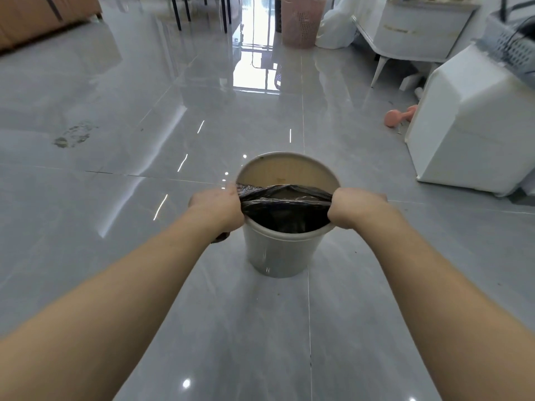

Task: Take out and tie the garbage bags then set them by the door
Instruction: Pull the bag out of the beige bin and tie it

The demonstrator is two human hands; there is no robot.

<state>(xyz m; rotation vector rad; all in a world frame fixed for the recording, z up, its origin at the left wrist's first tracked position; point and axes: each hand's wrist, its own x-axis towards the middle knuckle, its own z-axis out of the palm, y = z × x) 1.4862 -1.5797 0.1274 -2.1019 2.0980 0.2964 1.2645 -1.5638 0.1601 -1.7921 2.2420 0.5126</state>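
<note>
A round pale grey bin stands on the tiled floor in the middle of the head view. A black garbage bag sits inside it, its top edge pulled off the far rim and stretched flat between my hands. My left hand grips the bag's left end at the bin's left rim. My right hand grips the bag's right end at the right rim. The bin's bare beige inner wall shows behind the bag. The bag's contents are hidden.
Glossy grey floor tiles spread all round the bin. A white cabinet stands at the right with a pink dumbbell beside it. A pink laundry basket and white furniture stand far back. A dirty smudge marks the floor at left.
</note>
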